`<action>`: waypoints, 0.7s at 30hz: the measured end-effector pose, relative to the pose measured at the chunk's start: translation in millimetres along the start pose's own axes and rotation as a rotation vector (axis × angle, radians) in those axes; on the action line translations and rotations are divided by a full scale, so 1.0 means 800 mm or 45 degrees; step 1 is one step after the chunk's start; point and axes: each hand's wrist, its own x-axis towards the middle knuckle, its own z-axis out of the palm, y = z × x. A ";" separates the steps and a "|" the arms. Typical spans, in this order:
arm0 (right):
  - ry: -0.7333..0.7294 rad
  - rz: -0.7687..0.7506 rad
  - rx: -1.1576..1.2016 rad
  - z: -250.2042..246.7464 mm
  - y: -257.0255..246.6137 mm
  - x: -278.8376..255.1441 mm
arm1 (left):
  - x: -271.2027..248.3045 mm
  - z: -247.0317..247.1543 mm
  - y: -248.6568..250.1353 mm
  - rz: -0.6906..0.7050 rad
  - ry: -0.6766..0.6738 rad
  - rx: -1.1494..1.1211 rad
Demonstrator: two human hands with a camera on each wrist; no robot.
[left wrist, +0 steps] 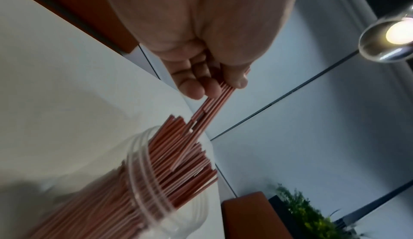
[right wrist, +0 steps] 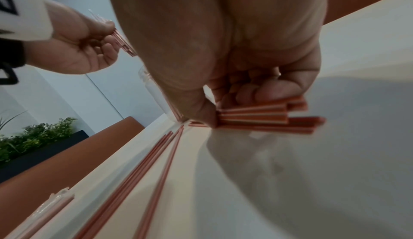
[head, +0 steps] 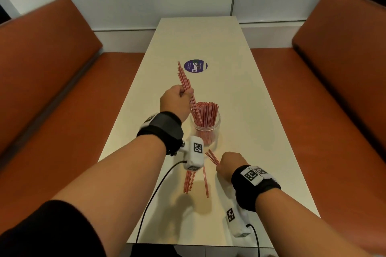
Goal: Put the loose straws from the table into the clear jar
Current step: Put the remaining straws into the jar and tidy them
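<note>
Head view: left hand (head: 174,102) grips a straw bundle (head: 184,81) slanting into the crowded jar (head: 205,129); ends could snag. Right hand (head: 229,162) clutches more straws (head: 212,157).

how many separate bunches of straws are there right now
4: one standing in the jar, one held over it by the left hand, one gripped by the right hand at the table, one lying loose on the table. Some may be hidden under the wrists.
</note>
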 end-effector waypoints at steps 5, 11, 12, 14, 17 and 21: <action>-0.003 -0.021 -0.011 0.001 0.001 0.001 | -0.008 0.028 -0.015 0.003 -0.020 0.114; 0.005 -0.019 0.003 0.001 0.001 -0.001 | -0.023 0.037 -0.027 0.008 -0.112 0.436; 0.009 -0.021 0.007 0.000 0.001 -0.002 | -0.024 0.038 -0.030 -0.007 -0.139 0.468; 0.021 -0.036 0.007 0.001 0.001 -0.003 | -0.024 0.035 -0.032 -0.036 -0.147 0.445; 0.053 -0.063 0.002 0.000 0.002 -0.005 | -0.026 0.023 -0.031 -0.007 -0.027 0.324; 0.105 -0.097 -0.056 0.003 -0.001 -0.012 | -0.041 0.007 -0.042 -0.019 0.107 0.225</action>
